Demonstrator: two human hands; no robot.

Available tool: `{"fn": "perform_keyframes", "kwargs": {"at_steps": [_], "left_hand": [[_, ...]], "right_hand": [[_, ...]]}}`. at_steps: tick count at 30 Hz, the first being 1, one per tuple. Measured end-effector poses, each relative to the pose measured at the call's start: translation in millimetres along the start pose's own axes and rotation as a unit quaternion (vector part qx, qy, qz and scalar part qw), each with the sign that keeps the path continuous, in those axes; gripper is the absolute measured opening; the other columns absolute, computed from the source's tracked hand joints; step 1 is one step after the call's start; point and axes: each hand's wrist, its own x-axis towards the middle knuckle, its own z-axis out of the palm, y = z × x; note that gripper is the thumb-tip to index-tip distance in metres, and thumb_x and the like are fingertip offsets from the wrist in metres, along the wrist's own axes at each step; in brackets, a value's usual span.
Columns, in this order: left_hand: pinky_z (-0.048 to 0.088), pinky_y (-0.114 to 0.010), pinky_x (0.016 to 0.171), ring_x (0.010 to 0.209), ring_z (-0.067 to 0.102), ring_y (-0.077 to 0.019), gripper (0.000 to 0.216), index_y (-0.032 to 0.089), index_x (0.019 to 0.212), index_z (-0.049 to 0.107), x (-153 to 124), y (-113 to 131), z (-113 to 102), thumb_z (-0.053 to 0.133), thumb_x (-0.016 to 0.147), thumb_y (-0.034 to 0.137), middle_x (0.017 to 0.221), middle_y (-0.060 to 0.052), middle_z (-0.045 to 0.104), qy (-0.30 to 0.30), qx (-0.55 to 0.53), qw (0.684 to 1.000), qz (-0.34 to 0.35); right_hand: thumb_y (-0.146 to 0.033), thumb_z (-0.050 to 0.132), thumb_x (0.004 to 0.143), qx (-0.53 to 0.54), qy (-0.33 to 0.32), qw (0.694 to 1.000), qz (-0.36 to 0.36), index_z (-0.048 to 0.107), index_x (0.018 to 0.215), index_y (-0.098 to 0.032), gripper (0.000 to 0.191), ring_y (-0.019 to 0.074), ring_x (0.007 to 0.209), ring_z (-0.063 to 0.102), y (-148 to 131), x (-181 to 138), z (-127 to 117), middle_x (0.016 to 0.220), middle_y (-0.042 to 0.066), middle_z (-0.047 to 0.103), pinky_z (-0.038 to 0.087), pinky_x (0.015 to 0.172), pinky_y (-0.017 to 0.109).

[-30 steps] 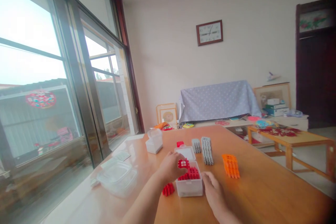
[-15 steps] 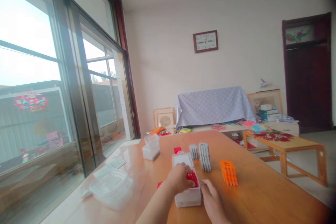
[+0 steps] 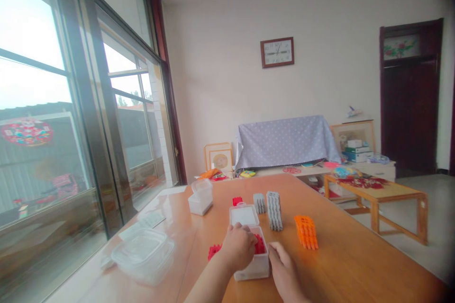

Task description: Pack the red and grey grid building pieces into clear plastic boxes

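A clear plastic box (image 3: pixel 251 272) with its lid (image 3: pixel 244 216) folded back stands on the table, and red toothed plastic pieces (image 3: pixel 260 244) lie inside. My left hand (image 3: pixel 240 246) is over the box's left side, its fingers curled together and pointing down. What those fingers pinch, if anything, is hidden. At the right wall of the box, my right hand (image 3: pixel 283 265) grips the side with thumb and fingers close together. Another red toothed piece (image 3: pixel 214 251) shows on the table, partly behind my left wrist.
Beyond the box are a red piece (image 3: pixel 237 201), a short grey stack (image 3: pixel 259 203) and a taller grey stack (image 3: pixel 275 211). An orange stack (image 3: pixel 306 232) is at the right. Leftward sit an open white container (image 3: pixel 200 203) and a clear lidded tub (image 3: pixel 144 255) on the wooden table (image 3: pixel 341 265).
My left hand has drawn slightly back and left, and its fingers are more curled. My right hand stays at the box's side. The whole view has shifted slightly.
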Motion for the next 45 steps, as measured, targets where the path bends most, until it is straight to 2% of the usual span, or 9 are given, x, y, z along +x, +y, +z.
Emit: {"fn": "perform_keyframes", "kwargs": {"at_steps": [7,11,14,19,25,30,35,39,45], "left_hand": [[0.040,-0.041,0.084,0.096,0.058,-0.0278,0.025,0.022,0.076,0.067,3.2,3.0,4.4,0.047,0.089,0.025,0.097,-0.008,0.069,0.015,-0.011,1.000,-0.001],[0.041,-0.039,0.085,0.095,0.060,-0.0263,0.024,0.023,0.076,0.067,3.0,3.1,7.2,0.048,0.089,0.024,0.096,-0.007,0.071,0.022,-0.045,0.999,0.000],[0.042,-0.035,0.087,0.098,0.063,-0.0240,0.022,0.025,0.086,0.070,1.4,-2.5,5.9,0.048,0.086,0.019,0.098,-0.003,0.073,0.036,-0.082,0.996,-0.001],[0.044,-0.034,0.096,0.109,0.063,-0.0215,0.039,0.026,0.116,0.063,-7.7,-28.4,-4.6,0.043,0.085,0.013,0.116,-0.002,0.071,0.092,-0.141,0.984,-0.049],[0.048,-0.032,0.097,0.113,0.063,-0.0213,0.032,0.022,0.114,0.064,-36.4,-68.9,-17.2,0.043,0.090,0.018,0.119,-0.006,0.070,0.129,-0.180,0.971,-0.084],[0.049,-0.033,0.097,0.113,0.063,-0.0222,0.029,0.022,0.114,0.064,-71.6,-98.2,-12.1,0.050,0.089,0.024,0.119,-0.006,0.069,0.148,-0.216,0.956,-0.130],[0.047,-0.037,0.101,0.119,0.059,-0.0261,0.046,0.024,0.126,0.060,-95.3,-107.6,-8.4,0.065,0.082,0.034,0.128,-0.007,0.064,0.101,-0.212,0.960,-0.154],[0.045,-0.038,0.105,0.125,0.055,-0.0282,0.058,0.025,0.131,0.059,-95.4,-101.7,-4.6,0.072,0.074,0.032,0.131,-0.008,0.062,0.066,-0.213,0.961,-0.166],[0.046,-0.036,0.101,0.117,0.058,-0.0269,0.050,0.024,0.123,0.062,-84.9,-91.9,4.2,0.068,0.073,0.025,0.123,-0.006,0.066,0.051,-0.208,0.963,-0.163]], "right_hand": [[-0.069,0.055,0.080,0.004,0.008,1.000,0.001,0.066,0.087,-0.020,0.051,0.0245,0.075,0.065,-1.5,1.3,0.5,0.082,0.005,0.073,0.050,0.066,0.030],[-0.068,0.054,0.083,-0.007,0.005,1.000,0.003,0.064,0.089,-0.020,0.050,0.0246,0.078,0.065,2.5,3.1,-1.0,0.086,0.005,0.073,0.050,0.070,0.030],[-0.067,0.054,0.083,-0.013,0.004,1.000,0.005,0.063,0.091,-0.019,0.049,0.0245,0.079,0.066,5.0,3.3,-2.0,0.088,0.006,0.073,0.050,0.070,0.030],[-0.068,0.054,0.082,-0.028,0.013,1.000,0.004,0.065,0.090,-0.019,0.051,0.0246,0.079,0.066,4.7,2.2,-2.3,0.088,0.006,0.074,0.050,0.070,0.030],[-0.065,0.052,0.083,-0.066,0.013,0.998,0.002,0.064,0.090,-0.020,0.048,0.0250,0.082,0.066,3.4,2.7,-4.2,0.093,0.007,0.074,0.050,0.075,0.030],[-0.062,0.051,0.086,-0.071,0.009,0.997,0.002,0.065,0.092,-0.020,0.045,0.0263,0.088,0.066,3.5,1.4,-4.8,0.095,0.008,0.074,0.051,0.079,0.032],[-0.063,0.052,0.085,-0.067,0.017,0.997,0.015,0.066,0.094,-0.020,0.047,0.0273,0.092,0.067,-1.5,0.5,-4.7,0.098,0.009,0.075,0.051,0.076,0.031],[-0.060,0.053,0.086,-0.059,0.003,0.998,0.023,0.064,0.098,-0.020,0.043,0.0265,0.094,0.066,0.6,1.3,-5.7,0.101,0.008,0.074,0.051,0.078,0.031],[-0.062,0.054,0.084,-0.064,0.002,0.997,0.035,0.064,0.099,-0.020,0.046,0.0272,0.094,0.067,6.1,2.0,-7.8,0.102,0.008,0.074,0.051,0.080,0.032]]}}
